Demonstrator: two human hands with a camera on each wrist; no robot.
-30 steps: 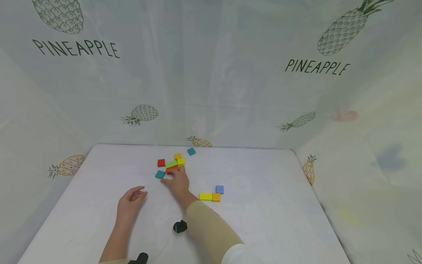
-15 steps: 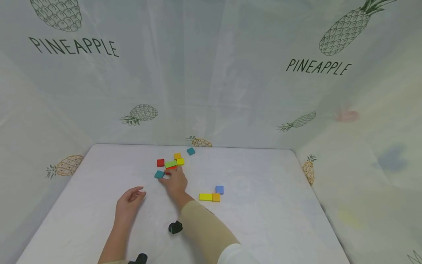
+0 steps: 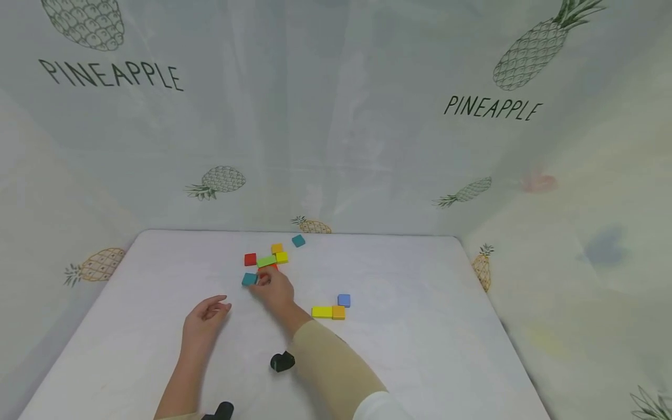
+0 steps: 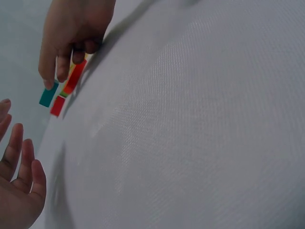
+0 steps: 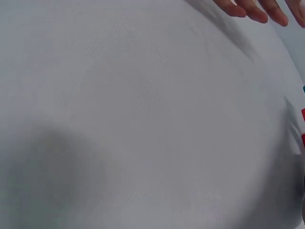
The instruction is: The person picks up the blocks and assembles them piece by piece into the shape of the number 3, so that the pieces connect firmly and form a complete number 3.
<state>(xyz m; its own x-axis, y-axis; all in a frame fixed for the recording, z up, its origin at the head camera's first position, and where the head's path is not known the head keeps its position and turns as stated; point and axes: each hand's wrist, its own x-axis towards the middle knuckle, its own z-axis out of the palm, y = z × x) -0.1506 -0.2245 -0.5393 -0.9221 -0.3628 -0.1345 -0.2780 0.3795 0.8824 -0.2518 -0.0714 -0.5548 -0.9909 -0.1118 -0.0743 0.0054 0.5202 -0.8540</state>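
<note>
My right hand [image 3: 275, 290] reaches to the far left part of the white table and pinches a teal block [image 3: 249, 279] at its right side between thumb and fingertips. In the left wrist view that hand [image 4: 78, 28] has a fingertip on the same teal block [image 4: 48, 94]. Just beyond the fingers lie a red-orange block [image 3: 273, 267], partly covered by the hand, and a green block [image 3: 266, 261]. A red block [image 3: 250, 259] sits to their left. My left hand [image 3: 203, 318] holds nothing, its fingers loosely bent, nearer to me and left of the blocks.
Yellow [image 3: 282, 257] and orange [image 3: 277, 248] blocks adjoin the green one, with another teal block [image 3: 298, 241] near the back edge. Right of my forearm stand a long yellow block [image 3: 322, 312], an orange block [image 3: 338, 312] and a blue block [image 3: 343, 300]. A printed curtain [image 3: 341, 116] hangs behind.
The right hand's fingers have drawn back from the red-orange block toward the teal block, which has turned slightly. The left hand stays about where it was; the head view has shifted a little.
</note>
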